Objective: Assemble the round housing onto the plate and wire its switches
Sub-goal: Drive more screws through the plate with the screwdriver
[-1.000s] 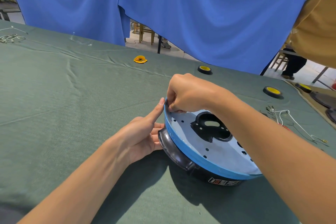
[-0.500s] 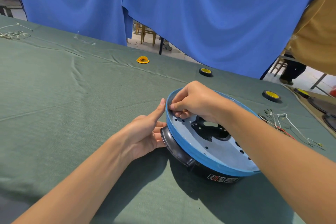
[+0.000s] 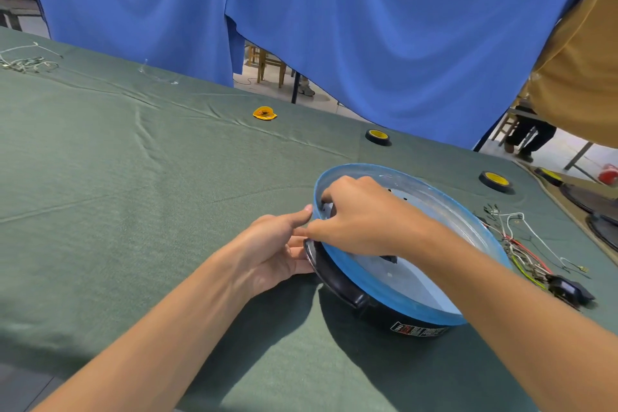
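1. The blue-rimmed plate (image 3: 378, 288) sits on top of the black round housing (image 3: 331, 278), and the pair rests tipped on the table (image 3: 133, 194). They look mated, but I cannot tell whether they are fastened.
2. The right hand (image 3: 361, 221) reaches over the housing's left side and pinches the plate's rim, thumb outside and fingers curled inside.
3. The left hand (image 3: 274, 251) is just left of the housing, its thumb straight against the blue rim. Its fingers bend against the housing's handle, and I cannot tell whether they hook it.
4. Wiring looks not yet begun: loose wires (image 3: 525, 254) and a black switch (image 3: 568, 289) lie just right of the housing, apart from it.
5. The right hand and forearm hide the plate's middle and whatever the fingertips are working on. The housing's label is too small to read.
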Demonstrator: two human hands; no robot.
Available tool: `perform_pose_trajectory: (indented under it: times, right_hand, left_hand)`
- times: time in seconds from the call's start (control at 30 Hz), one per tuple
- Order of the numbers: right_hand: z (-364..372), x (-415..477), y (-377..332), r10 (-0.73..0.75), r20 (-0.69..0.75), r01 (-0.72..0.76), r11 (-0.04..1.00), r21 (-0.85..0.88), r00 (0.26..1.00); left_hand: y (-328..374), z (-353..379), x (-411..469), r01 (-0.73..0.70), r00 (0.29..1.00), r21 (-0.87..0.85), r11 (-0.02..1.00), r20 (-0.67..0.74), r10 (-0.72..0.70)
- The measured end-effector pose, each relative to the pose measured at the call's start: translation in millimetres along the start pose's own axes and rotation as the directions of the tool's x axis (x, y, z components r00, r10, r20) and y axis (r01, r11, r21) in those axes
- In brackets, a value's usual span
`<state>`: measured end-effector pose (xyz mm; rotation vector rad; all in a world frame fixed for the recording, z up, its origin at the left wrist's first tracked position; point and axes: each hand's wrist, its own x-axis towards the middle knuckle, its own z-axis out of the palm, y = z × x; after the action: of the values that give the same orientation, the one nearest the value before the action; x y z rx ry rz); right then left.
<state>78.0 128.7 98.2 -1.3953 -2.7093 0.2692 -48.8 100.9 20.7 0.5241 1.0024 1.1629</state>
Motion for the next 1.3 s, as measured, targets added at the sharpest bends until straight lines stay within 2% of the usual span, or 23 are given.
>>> perform_pose_trajectory:
  times: [0.27, 0.47, 0.63, 0.73, 0.83, 0.93, 1.0, 1.1, 1.3]
  right_hand:
    - [-30.2, -8.2, 7.5, -0.007, 0.130, 0.016, 0.997, -0.072, 0.992]
    - [-37.4, -22.6, 16.0, -0.004, 0.185, 0.023, 0.995, -0.099, 0.983]
    - [-46.4, -37.3, 33.6, 0.044, 0.255, -0.064, 0.996, 0.069, 0.966]
    - [-47.8, -44.3, 38.8, 0.069, 0.315, -0.092, 0.994, 0.061, 0.947]
    - [-36.4, -49.4, 35.9, 0.134, 0.222, -0.128, 0.991, -0.042, 0.966]
    - [-13.7, -56.7, 30.0, 0.161, -0.068, -0.169, 0.976, -0.139, 0.985]
    - [-3.2, -61.6, 27.2, 0.139, -0.196, -0.172, 0.971, -0.164, 0.971]
    - [-4.5, -67.5, 24.5, 0.143, -0.224, -0.169, 0.981, -0.098, 0.964]
    - [-29.3, -80.7, 24.5, 0.206, -0.167, -0.215, 0.976, -0.037, 0.964]
  left_hand:
    - [-5.5, 1.9, 2.0, 0.033, 0.995, 0.049, 0.998, 0.091, -0.038]
    - [-11.4, 8.6, 1.4, 0.063, 0.983, 0.021, 0.998, 0.169, -0.066]
    - [-13.2, 16.2, -2.8, 0.099, 0.979, 0.066, 0.993, 0.170, -0.109]
    - [-17.3, 21.4, -5.5, 0.156, 0.965, 0.101, 0.983, 0.194, -0.174]
    - [-22.2, 24.6, -3.9, 0.152, 0.958, 0.140, 0.978, 0.223, -0.181]
    - [-24.6, 24.6, -2.7, 0.119, 0.961, 0.158, 0.980, 0.231, -0.153]
    - [-25.6, 25.2, -2.7, 0.104, 0.964, 0.157, 0.982, 0.228, -0.139]
    - [-27.0, 26.9, -4.5, 0.098, 0.961, 0.137, 0.986, 0.242, -0.130]
    - [-30.0, 34.4, -9.7, 0.141, 0.935, 0.023, 0.990, 0.325, -0.141]
